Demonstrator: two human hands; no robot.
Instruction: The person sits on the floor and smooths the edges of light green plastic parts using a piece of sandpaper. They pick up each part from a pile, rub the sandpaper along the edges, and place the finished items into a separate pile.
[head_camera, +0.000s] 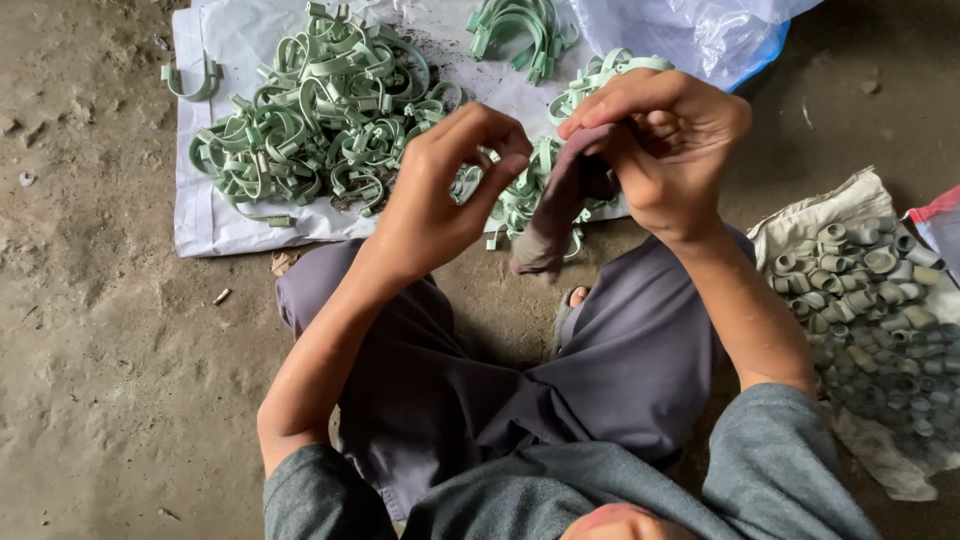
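I sit on the ground with my legs folded. My right hand (665, 140) grips a dark, dirty cloth (555, 215) that hangs down from its fingers. My left hand (450, 185) is raised beside it, fingertips pinched together close to the cloth's upper part; whether a small piece sits between them is hidden. Behind both hands lies a heap of pale green plastic clips (315, 125), spread over a white sheet (205, 215) on the floor.
A smaller bunch of green clips (520, 30) lies at the sheet's far edge, and one loose clip (190, 80) at its left. A cloth at my right holds many short green ring pieces (865, 290). A clear plastic bag (700, 30) lies behind. The floor is packed dirt.
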